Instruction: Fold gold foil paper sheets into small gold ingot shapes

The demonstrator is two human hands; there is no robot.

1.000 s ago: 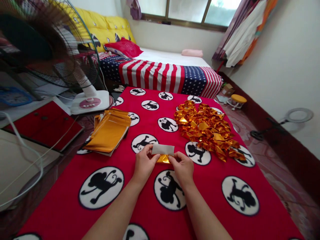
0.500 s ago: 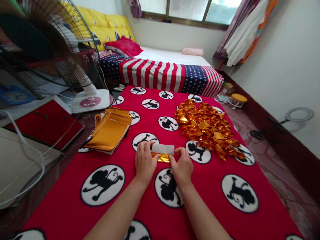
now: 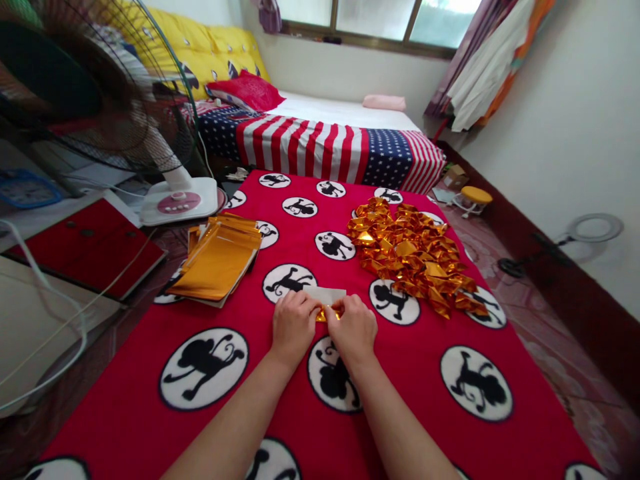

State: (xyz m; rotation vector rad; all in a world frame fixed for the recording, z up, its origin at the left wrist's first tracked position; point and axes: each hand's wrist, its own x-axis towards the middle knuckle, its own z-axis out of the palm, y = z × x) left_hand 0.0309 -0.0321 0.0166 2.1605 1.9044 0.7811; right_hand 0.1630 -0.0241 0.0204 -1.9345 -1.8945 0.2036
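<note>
Grip of left hand [image 3: 295, 325] and right hand [image 3: 354, 327] pinching foil paper [image 3: 330, 295], red cloth [image 3: 405, 413] beneath

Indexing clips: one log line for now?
left hand: holding sheet | right hand: holding sheet | stack: left | foil pile: right

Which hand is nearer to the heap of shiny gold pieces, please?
The right hand. It is at the foil sheet, left of the gold heap and closer to the person; the left hand is at the same sheet, farther left from the heap.
</note>
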